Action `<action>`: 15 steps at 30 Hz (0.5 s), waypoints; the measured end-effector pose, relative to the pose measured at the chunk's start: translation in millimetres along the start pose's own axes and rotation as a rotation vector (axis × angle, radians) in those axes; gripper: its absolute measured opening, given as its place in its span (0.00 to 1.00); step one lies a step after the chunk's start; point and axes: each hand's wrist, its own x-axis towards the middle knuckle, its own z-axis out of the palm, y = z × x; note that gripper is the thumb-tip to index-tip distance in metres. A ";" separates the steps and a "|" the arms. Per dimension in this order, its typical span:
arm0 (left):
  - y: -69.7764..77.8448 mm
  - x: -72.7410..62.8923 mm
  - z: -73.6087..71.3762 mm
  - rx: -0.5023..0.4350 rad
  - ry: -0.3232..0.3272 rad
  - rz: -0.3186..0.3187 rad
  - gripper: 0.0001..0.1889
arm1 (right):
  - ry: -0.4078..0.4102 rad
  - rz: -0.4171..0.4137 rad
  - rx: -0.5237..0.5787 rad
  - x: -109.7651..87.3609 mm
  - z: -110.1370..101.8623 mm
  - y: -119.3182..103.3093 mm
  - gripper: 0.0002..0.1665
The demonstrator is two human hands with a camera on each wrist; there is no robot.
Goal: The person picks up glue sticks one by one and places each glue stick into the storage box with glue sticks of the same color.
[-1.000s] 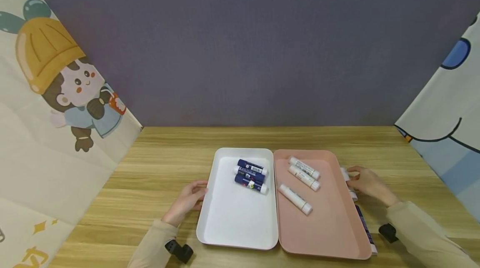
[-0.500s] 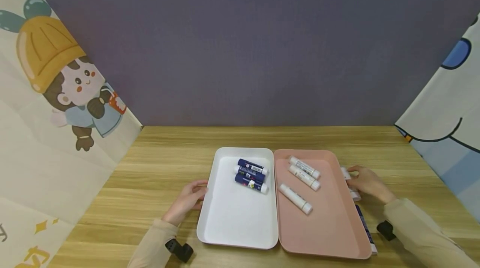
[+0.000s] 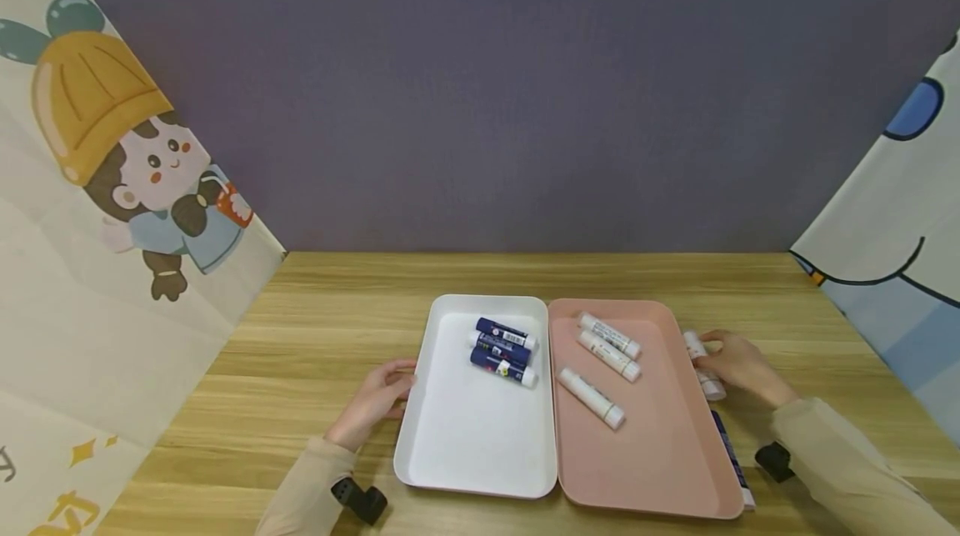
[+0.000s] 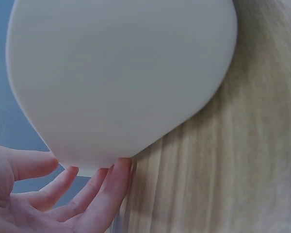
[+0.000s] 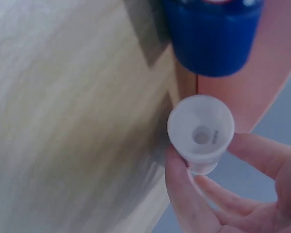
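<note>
My right hand [image 3: 738,365] pinches a white glue stick [image 3: 712,387] just outside the right wall of the pink tray. In the right wrist view the round hollow end of the white glue stick [image 5: 199,109] faces the camera, between thumb and fingers. A dark blue glue stick [image 3: 729,454] lies nearer along the same wall, partly hidden by it. My left hand [image 3: 371,403] touches the left side of the white tray [image 3: 405,436] with fairly straight fingers. Its fingertips [image 4: 121,167] meet the tray's edge in the left wrist view.
Inside the white tray, blue glue sticks [image 3: 501,368] with white caps lie in a group near the back. The pink tray [image 3: 652,469] stands against it, bearing three white glue sticks [image 3: 591,398]. Behind the wooden table [image 3: 337,278] rises a dark grey panel [image 3: 525,102].
The white glue stick in my right hand has shifted slightly to the right, away from the pink tray's wall, and more of it shows. My left hand and both trays have stayed put.
</note>
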 end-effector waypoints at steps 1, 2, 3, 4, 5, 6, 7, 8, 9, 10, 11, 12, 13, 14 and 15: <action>-0.1 0.2 0.0 0.000 -0.001 0.001 0.19 | 0.005 -0.004 -0.001 -0.3 -0.8 -0.1 0.33; 0.0 0.4 0.1 0.001 -0.001 0.001 0.19 | 0.009 -0.009 0.003 -0.5 -1.5 -0.2 0.33; 0.0 0.5 0.1 0.000 -0.001 -0.001 0.19 | 0.015 -0.018 0.006 -0.7 -2.1 -0.3 0.33; 0.2 0.5 0.1 0.002 0.000 -0.003 0.19 | 0.019 -0.020 0.009 -0.9 -3.0 -0.5 0.33; 0.5 0.5 0.2 0.004 0.002 -0.005 0.19 | 0.022 -0.026 0.013 -1.4 -4.0 -0.8 0.33; 0.6 0.7 0.3 0.007 0.004 -0.007 0.19 | 0.021 -0.029 0.021 -2.0 -5.1 -1.3 0.33; 0.9 0.8 0.4 0.009 0.007 -0.009 0.18 | 0.021 -0.032 0.020 -2.5 -6.2 -1.8 0.33; 0.9 0.7 0.6 0.013 0.009 -0.008 0.18 | 0.017 -0.032 0.029 -3.3 -7.4 -2.5 0.33; 0.9 0.8 0.7 0.014 0.011 -0.008 0.18 | 0.017 -0.031 0.029 -4.0 -8.7 -3.4 0.33; 0.9 0.7 0.9 0.017 0.013 -0.006 0.18 | 0.015 -0.026 0.033 -4.9 -10.0 -4.4 0.33; 1.1 0.6 1.1 0.018 0.015 -0.007 0.18 | 0.014 -0.025 0.033 -5.8 -11.4 -5.6 0.33; 1.1 0.5 1.2 0.017 0.017 -0.007 0.18 | 0.013 -0.018 0.032 -6.5 -12.6 -6.8 0.33; 1.1 0.4 1.3 0.016 0.018 -0.008 0.18 | 0.018 -0.015 0.025 -7.0 -13.7 -7.9 0.33; 0.8 0.4 1.3 0.016 0.019 -0.008 0.18 | 0.022 -0.014 0.021 -7.6 -14.7 -9.0 0.34; 0.8 0.4 1.2 0.012 0.019 -0.010 0.18 | 0.027 -0.012 0.014 -8.2 -15.8 -10.2 0.34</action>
